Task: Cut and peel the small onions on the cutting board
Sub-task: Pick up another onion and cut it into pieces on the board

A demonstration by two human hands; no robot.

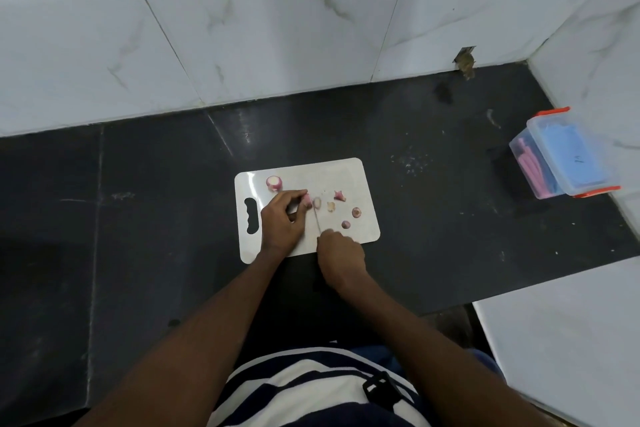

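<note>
A white cutting board (346,173) lies on the dark counter. My left hand (282,222) pinches a small pink onion (307,199) against the board. My right hand (339,255) grips a knife handle, hidden in the fist; the thin blade (317,218) points away from me, its tip beside the onion. A cut-off slice (317,202) lies just right of the blade. A trimmed onion (274,183) stands at the board's far left. Cut ends and peel scraps (356,212) are scattered on the right half of the board.
A clear plastic box with orange clips (562,152) sits at the right, near the marble wall. White marble tiles (277,28) rise behind the counter. A white ledge (561,340) is at the near right. A cutout handle (251,215) is on the board's left side.
</note>
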